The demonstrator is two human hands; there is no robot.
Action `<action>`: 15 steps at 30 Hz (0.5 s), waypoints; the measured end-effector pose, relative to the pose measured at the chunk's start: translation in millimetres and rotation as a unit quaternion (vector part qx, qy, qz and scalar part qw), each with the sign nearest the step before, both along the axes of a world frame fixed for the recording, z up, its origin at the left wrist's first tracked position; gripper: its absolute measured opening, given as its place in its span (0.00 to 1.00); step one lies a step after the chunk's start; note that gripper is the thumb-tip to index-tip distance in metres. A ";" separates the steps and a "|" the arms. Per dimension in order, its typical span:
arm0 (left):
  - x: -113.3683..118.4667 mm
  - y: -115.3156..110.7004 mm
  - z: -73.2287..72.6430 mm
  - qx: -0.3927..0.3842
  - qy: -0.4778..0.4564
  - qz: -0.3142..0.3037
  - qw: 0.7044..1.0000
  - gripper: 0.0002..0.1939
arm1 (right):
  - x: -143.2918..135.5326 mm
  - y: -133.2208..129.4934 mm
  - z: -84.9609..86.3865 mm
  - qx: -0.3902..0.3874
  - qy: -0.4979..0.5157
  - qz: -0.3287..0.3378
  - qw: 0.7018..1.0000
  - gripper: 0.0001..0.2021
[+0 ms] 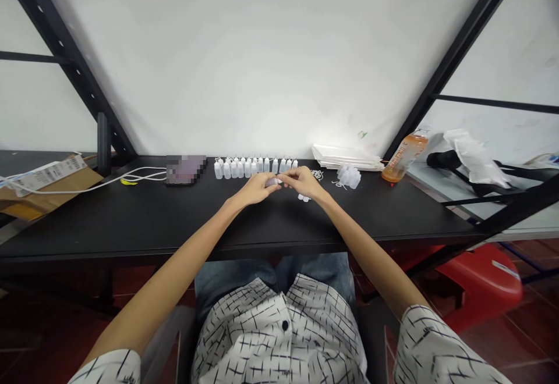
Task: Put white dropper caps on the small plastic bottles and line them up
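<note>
Above the black table, my left hand (257, 189) is closed around a small white plastic bottle (273, 181), which is mostly hidden by the fingers. The fingertips of my right hand (304, 182) pinch together at the bottle's right end; whether they grip a cap there is too small to tell. Just behind the hands stand rows of small translucent dropper bottles (240, 167), upright with thin tips. Close to my right wrist lie a few small white pieces (304, 198). Thin white curled pieces (317, 174) and a cluster of translucent empty-looking bottles (349, 176) are farther right.
A stack of white sheets or bags (347, 157) lies against the wall. An orange-liquid bottle (405, 157) leans at the table's right end. To the left are a blurred-out flat object (186, 170), a white cable (105, 185) and a cardboard parcel (56, 185). A red stool (484, 279) stands below right.
</note>
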State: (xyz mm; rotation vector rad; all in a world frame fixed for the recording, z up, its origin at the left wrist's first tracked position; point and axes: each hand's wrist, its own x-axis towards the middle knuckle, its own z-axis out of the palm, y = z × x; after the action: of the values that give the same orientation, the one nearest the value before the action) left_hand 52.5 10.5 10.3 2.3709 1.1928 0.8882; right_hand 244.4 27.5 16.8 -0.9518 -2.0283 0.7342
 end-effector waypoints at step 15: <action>0.2 2.8 -1.6 -0.003 -0.001 0.004 1.000 0.15 | -3.5 -3.7 -4.5 -0.036 0.075 0.021 0.996 0.18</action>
State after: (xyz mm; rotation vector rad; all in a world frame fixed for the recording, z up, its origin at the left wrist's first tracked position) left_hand 52.7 13.3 8.7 2.3619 1.2045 0.8871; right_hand 240.9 23.8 12.3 -0.8704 -1.9067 0.8803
